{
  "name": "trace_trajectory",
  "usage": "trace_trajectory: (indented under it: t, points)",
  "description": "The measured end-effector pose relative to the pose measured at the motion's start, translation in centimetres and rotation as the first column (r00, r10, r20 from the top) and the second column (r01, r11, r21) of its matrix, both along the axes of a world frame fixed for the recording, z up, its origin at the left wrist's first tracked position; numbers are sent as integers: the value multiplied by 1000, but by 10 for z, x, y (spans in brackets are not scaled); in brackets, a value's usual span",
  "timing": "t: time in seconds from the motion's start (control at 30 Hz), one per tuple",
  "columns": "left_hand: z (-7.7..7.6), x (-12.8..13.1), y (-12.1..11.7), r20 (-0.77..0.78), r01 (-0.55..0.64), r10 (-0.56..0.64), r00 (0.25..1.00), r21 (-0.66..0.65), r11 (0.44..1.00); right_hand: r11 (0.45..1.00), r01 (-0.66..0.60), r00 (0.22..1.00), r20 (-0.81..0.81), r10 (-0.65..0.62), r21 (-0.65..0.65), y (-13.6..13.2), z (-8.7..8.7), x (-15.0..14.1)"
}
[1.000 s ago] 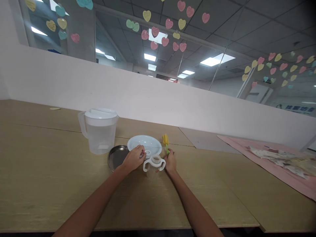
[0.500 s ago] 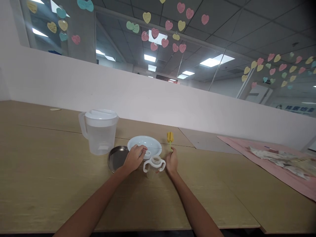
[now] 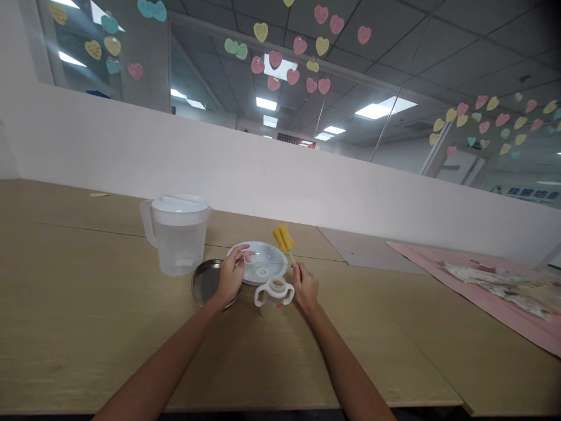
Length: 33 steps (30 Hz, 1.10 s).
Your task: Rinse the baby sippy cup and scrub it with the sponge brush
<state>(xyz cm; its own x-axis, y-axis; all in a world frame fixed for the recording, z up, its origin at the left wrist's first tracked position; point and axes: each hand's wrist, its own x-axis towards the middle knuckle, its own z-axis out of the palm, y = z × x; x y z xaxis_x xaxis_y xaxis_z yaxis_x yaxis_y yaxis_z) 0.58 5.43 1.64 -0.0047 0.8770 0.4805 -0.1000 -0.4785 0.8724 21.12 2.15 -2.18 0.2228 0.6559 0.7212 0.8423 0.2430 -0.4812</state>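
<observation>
Two bare hands at work over the pale wooden surface [image 3: 87, 327]. Left hand [image 3: 230, 279] closed in a narrow grip on a small clear, pink-tinted soft part [image 3: 249, 256], pinched between thumb and fingertips and lifted just above the rim of the white round plastic bowl [image 3: 276, 258]. Right hand [image 3: 305, 287] closed in a narrow grip on the thin green stem of a yellow sponge brush [image 3: 283, 238], the sponge head raised and tilted toward the left, above the far edge of the bowl. Between both hands, standing upright on the surface, a clear baby cup with two white side handles [image 3: 273, 292], open at the top, near both hands but not touched. Inside the bowl, a small white ring piece [image 3: 262, 272], lying flat. Under the left wrist, touching the left side of the bowl, a round flat metal plate [image 3: 205, 281], partly covered by the hand. Further left and behind, well apart from the hands, a clear plastic jug with a white lid and handle [image 3: 177, 233], upright. At the far right of the surface, a pink mat [image 3: 491, 298] with crumpled plastic wrappers [image 3: 504, 283] on it. Behind everything, a white low wall [image 3: 263, 169]; above it, glass with coloured paper hearts [image 3: 298, 44].
</observation>
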Motion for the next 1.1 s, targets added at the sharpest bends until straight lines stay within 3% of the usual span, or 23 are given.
trace_trajectory:
  t: [0.13, 0.27, 0.5, 0.73, 0.93, 1.1]
  points:
    - [2, -1, 1, 11, -64, 64, 998, 8, 998, 992, -93, 982, 175, 77, 90, -1, 0, 5]
    - [4, -2, 1, 23, -115, 115, 993, 10, 993, 975, -150, 967, 231, 110, 164, 1, -2, 7]
    - [2, -1, 4, 96, -17, 21, 995, -44, 999, 970, -199, 942, 301, 149, 141, 3, -2, 10]
    - [4, 0, 1, 163, 73, -56, 985, -96, 993, 984, -60, 951, 310, 6, 165, 2, 1, 11]
    - [7, 0, 0, 225, 102, -73, 972, -122, 987, 960, -201, 944, 300, 137, 195, 1, -2, 11]
    - [10, -1, 1, 283, 57, -11, 959, -155, 986, 944, -275, 919, 337, 203, 182, 0, -2, 13]
